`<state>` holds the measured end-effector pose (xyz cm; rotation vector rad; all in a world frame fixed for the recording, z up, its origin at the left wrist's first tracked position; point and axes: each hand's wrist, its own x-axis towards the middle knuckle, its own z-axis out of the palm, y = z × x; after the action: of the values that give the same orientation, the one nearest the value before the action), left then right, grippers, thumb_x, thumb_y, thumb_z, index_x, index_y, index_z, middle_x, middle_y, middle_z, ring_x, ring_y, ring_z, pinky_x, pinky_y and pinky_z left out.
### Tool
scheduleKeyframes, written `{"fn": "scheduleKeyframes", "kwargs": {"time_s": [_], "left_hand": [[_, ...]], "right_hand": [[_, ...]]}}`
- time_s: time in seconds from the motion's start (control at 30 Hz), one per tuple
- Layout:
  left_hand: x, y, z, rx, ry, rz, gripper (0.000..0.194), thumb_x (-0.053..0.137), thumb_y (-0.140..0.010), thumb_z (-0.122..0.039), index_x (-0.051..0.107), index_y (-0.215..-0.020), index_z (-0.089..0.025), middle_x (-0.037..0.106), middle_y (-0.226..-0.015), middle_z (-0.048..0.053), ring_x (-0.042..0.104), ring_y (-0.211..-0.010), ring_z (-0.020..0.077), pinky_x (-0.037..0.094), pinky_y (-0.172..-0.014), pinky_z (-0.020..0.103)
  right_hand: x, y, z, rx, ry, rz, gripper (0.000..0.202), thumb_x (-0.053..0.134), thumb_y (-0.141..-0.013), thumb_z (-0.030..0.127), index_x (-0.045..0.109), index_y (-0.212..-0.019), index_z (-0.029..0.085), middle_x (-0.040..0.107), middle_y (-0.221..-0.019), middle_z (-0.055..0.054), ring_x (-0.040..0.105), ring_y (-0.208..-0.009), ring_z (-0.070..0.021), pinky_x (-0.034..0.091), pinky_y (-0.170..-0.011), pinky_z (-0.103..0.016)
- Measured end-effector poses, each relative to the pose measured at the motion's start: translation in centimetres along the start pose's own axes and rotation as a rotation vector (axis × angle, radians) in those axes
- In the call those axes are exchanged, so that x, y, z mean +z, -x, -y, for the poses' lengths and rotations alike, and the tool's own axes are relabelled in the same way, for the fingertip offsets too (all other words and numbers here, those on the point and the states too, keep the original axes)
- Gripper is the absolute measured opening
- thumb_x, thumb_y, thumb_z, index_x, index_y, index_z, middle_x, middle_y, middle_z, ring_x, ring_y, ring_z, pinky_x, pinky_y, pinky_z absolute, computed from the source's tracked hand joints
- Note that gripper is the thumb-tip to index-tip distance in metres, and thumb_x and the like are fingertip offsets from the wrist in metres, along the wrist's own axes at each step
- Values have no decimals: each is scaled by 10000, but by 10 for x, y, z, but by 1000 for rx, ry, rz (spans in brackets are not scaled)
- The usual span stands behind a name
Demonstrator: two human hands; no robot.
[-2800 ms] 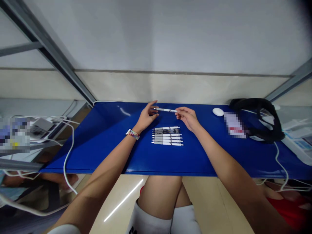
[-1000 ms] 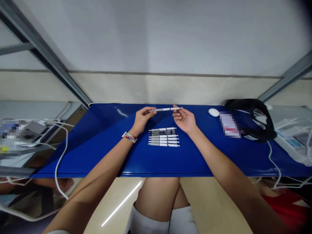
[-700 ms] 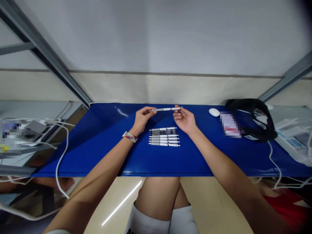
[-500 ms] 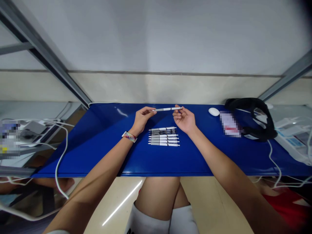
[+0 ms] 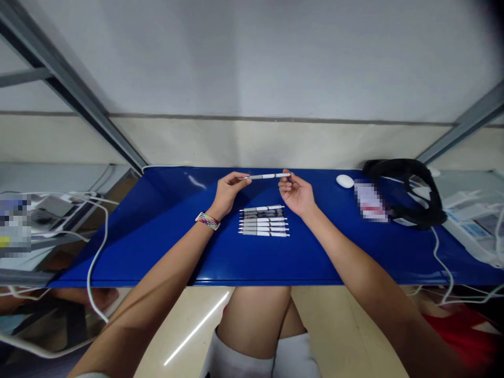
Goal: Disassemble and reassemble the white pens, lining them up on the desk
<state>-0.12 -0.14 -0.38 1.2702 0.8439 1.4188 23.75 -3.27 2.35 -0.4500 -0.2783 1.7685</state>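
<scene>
A white and grey pen (image 5: 270, 176) is held level between my two hands above the far part of the blue table (image 5: 157, 236). My left hand (image 5: 230, 191) pinches its grey end between thumb and fingers. At the other end, my right hand (image 5: 297, 193) grips the white end with thumb and fingertips, its palm partly turned up. Below the hands, a row of pens (image 5: 263, 221) lies side by side on the table, tips to the left; most are white and grey, and one looks darker.
To the right are a white computer mouse (image 5: 345, 181), a blurred-out card-like item (image 5: 370, 199) and a black headset strap (image 5: 431, 184). White cables (image 5: 98, 247) hang at the left edge. Grey metal posts (image 5: 118, 139) frame the table, and a wall (image 5: 275, 68) stands behind.
Almost nothing differs. The right hand has shifted very slightly left along with its end of the pen; the row of pens lies as before.
</scene>
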Motion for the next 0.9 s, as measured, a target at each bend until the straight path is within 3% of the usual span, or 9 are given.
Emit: {"fn": "scheduleKeyframes", "kwargs": {"time_s": [0.1, 0.27, 0.43, 0.6, 0.8, 0.9], "left_hand": [[0, 0, 1, -9, 10, 3, 316, 977, -713, -365, 833, -950, -214, 785, -883, 33, 710, -841, 168, 555, -864, 327], [0, -1, 1, -14, 22, -12, 314, 974, -708, -358, 827, -946, -213, 774, -860, 26, 704, -827, 162, 553, -846, 319], [3, -1, -3, -28, 56, -22, 314, 976, -694, -344, 824, -929, -204, 766, -841, 24, 699, -814, 156, 552, -845, 313], [3, -1, -3, -24, 81, -16, 307, 985, -687, -334, 822, -914, -207, 756, -818, 14, 690, -797, 142, 542, -839, 298], [4, 2, -5, 6, 64, -25, 300, 986, -674, -321, 808, -889, -212, 752, -831, 5, 682, -807, 138, 537, -841, 294], [5, 2, -8, -10, 63, -25, 317, 983, -669, -335, 803, -897, -208, 754, -833, 12, 696, -818, 154, 549, -850, 313]], "right_hand": [[-1, 1, 1, -7, 23, 19, 150, 597, -999, 208, 708, -1083, 151, 639, -777, -38, 536, -616, -110, 515, -524, -197], [-3, -2, 2, 12, 50, 23, 150, 629, -952, 128, 697, -1078, 174, 643, -768, -16, 537, -611, -104, 512, -521, -190], [-2, -3, 1, 0, 29, 0, 181, 582, -996, 175, 700, -1133, 157, 690, -827, -47, 573, -640, -109, 545, -549, -195], [-3, -2, 0, 0, 13, -15, 225, 567, -951, 119, 703, -1131, 134, 674, -773, -40, 544, -603, -99, 511, -528, -176], [-3, -1, 1, 0, 28, -13, 235, 619, -956, 220, 715, -1157, 146, 687, -808, -49, 557, -618, -118, 528, -526, -207], [-3, -2, 1, 12, 5, -24, 195, 607, -956, 146, 710, -1121, 154, 680, -791, -34, 541, -595, -100, 516, -520, -185]]}}
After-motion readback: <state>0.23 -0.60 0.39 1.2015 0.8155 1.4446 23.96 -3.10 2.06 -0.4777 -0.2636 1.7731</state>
